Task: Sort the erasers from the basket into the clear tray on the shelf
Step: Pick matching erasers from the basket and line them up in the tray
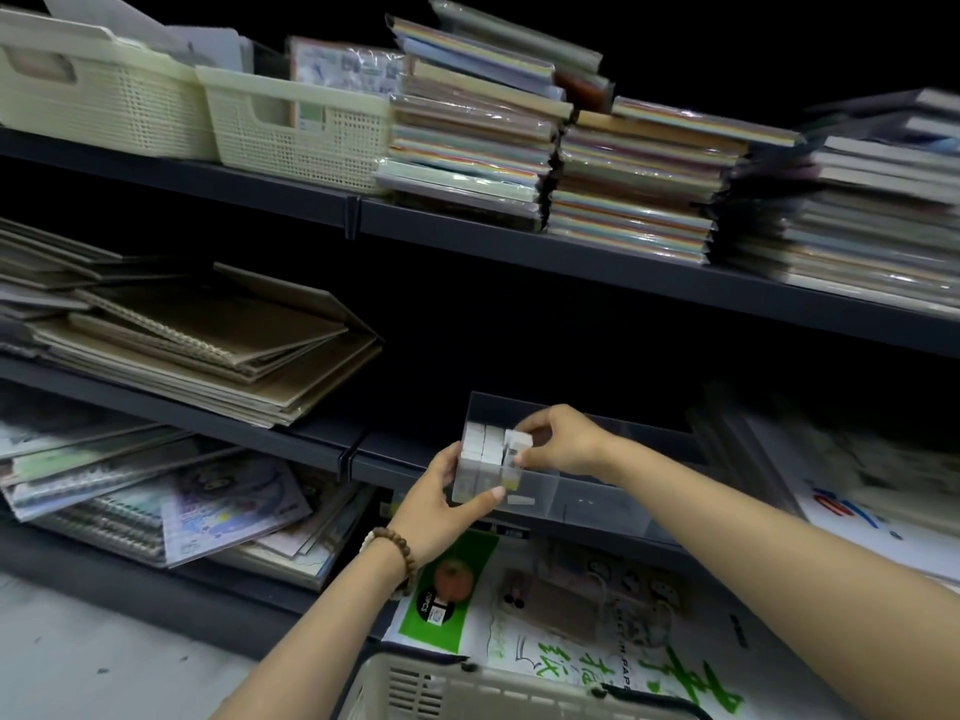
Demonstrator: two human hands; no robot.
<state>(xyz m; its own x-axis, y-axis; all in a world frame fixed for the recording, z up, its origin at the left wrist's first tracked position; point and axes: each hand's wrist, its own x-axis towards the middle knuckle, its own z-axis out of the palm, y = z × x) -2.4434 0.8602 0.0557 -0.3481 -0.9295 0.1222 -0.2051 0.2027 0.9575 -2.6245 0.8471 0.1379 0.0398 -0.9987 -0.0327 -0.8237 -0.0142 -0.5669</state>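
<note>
The right hand (563, 441) pinches a white eraser (518, 440) in its fingers (532, 422) over the clear tray (597, 504) on the shelf (311, 440) (more erasers (482, 445) stand packed inside); the left hand (441, 506) grips the tray's end.

Clear glossy plastic tray (582, 504), matt white erasers (485, 443), perforated cream plastic baskets (306, 132), wooden-bead bracelet (400, 550)
</note>
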